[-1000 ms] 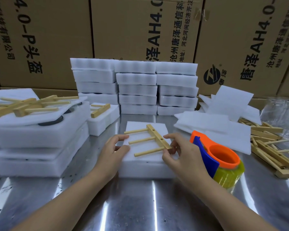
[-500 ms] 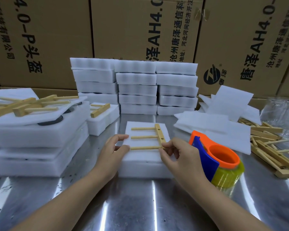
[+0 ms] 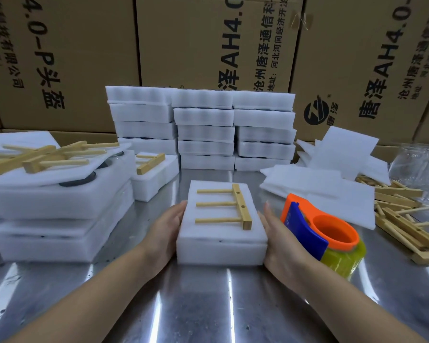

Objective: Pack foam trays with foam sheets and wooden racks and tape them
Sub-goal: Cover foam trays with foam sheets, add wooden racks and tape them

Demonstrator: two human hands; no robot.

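Note:
A white foam tray (image 3: 221, 251) with a foam sheet on top lies on the steel table in front of me. A wooden rack (image 3: 229, 206) with three pegs pointing left lies flat on that sheet. My left hand (image 3: 166, 229) presses against the tray's left side with straight fingers. My right hand (image 3: 280, 238) presses flat against its right side. Neither hand touches the rack. An orange and blue tape dispenser (image 3: 325, 236) with yellowish tape stands just right of my right hand.
Stacked white foam trays (image 3: 203, 129) stand behind. Larger foam trays (image 3: 55, 201) with wooden racks on top fill the left. Loose foam sheets (image 3: 330, 186) and a pile of wooden racks (image 3: 406, 214) lie at the right. Cardboard boxes (image 3: 208, 40) wall the back.
My right hand let go of the rack, which now lies squared on the sheet. Both hands moved to the tray's sides, and the tray looks nearer to me.

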